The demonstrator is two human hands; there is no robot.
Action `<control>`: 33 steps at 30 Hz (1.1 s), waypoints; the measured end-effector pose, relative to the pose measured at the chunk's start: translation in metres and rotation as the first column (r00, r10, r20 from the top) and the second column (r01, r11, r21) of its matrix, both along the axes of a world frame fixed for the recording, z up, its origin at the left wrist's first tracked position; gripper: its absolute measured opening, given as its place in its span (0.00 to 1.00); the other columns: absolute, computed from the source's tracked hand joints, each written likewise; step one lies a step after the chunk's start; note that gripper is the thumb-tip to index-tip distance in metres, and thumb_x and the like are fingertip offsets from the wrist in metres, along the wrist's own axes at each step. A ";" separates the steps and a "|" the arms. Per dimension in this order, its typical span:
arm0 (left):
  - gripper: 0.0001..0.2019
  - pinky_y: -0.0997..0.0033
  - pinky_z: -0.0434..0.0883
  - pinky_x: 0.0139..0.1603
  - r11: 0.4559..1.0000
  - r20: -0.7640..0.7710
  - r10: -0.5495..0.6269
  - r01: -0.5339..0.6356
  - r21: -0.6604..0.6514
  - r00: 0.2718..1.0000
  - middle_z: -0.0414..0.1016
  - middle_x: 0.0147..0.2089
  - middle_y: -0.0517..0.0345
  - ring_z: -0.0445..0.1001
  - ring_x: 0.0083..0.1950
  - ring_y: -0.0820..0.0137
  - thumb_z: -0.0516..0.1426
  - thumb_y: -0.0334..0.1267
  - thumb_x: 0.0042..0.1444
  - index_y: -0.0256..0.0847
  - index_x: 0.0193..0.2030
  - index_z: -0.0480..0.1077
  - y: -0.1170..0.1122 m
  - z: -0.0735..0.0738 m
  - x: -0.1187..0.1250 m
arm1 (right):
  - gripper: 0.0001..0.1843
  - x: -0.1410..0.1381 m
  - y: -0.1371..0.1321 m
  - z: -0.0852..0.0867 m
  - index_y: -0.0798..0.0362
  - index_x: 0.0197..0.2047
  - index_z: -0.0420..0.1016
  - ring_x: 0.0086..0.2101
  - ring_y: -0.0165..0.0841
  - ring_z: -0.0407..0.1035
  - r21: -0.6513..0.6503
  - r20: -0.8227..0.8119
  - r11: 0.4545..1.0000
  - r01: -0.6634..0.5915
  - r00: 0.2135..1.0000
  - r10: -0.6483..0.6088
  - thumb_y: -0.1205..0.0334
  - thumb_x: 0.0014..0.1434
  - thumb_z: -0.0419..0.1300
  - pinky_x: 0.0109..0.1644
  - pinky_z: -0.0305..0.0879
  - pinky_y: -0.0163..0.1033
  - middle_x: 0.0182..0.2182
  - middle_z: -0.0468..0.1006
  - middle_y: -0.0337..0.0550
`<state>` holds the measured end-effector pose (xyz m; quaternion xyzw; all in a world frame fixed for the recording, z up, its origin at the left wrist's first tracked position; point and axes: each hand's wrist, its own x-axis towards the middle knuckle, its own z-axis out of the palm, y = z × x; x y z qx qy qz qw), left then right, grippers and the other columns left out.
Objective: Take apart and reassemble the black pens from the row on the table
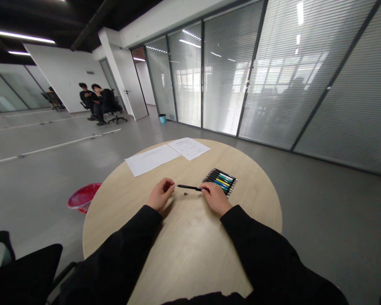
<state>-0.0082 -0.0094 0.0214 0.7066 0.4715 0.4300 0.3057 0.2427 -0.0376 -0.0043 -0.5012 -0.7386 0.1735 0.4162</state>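
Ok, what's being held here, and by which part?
The right hand holds a black pen by one end. The left hand is at the thin tip on the other end; whether it grips there cannot be told.

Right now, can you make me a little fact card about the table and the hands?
Right hand: holds a black pen
Left hand: at the pen's thin end; exact grip unclear
Small dark piece: lies on the table, between the hands
Pen row: beside right hand, some brightly coloured
Paper sheets: two, table's far side
Red tub: floor, left
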 end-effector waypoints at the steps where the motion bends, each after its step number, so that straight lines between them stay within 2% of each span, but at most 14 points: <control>1: 0.09 0.71 0.66 0.32 1.000 -0.007 0.002 -0.002 -0.001 1.000 0.70 0.28 0.61 0.69 0.29 0.71 0.58 0.43 0.54 0.39 0.36 0.68 0.000 0.000 -0.001 | 0.10 0.000 0.000 0.001 0.53 0.39 0.78 0.40 0.35 0.71 -0.001 -0.001 1.000 -0.002 1.000 0.002 0.71 0.61 0.56 0.48 0.64 0.39 0.37 0.80 0.44; 11: 0.09 0.71 0.65 0.32 1.000 -0.056 -0.013 0.012 -0.011 0.998 0.69 0.27 0.61 0.68 0.28 0.71 0.57 0.43 0.55 0.39 0.35 0.69 0.000 0.000 0.000 | 0.09 0.000 -0.002 0.002 0.52 0.39 0.78 0.40 0.35 0.71 -0.008 -0.009 1.000 0.000 1.000 0.000 0.71 0.60 0.56 0.47 0.64 0.40 0.37 0.80 0.44; 23: 0.10 0.72 0.64 0.30 0.998 -0.012 -0.052 0.051 -0.037 0.999 0.70 0.26 0.61 0.67 0.27 0.72 0.59 0.44 0.53 0.39 0.33 0.69 -0.003 0.004 0.005 | 0.10 0.000 0.000 0.000 0.53 0.39 0.78 0.39 0.35 0.71 -0.006 0.002 1.000 -0.017 1.000 0.017 0.71 0.60 0.56 0.47 0.64 0.39 0.37 0.80 0.44; 33: 0.12 0.71 0.66 0.31 0.995 0.023 -0.060 0.062 -0.078 0.998 0.70 0.27 0.60 0.69 0.28 0.72 0.59 0.46 0.53 0.38 0.34 0.70 -0.001 0.000 0.004 | 0.10 0.000 -0.001 0.002 0.53 0.40 0.78 0.40 0.35 0.72 -0.011 -0.012 1.000 -0.015 1.000 0.015 0.71 0.61 0.56 0.48 0.64 0.39 0.38 0.80 0.44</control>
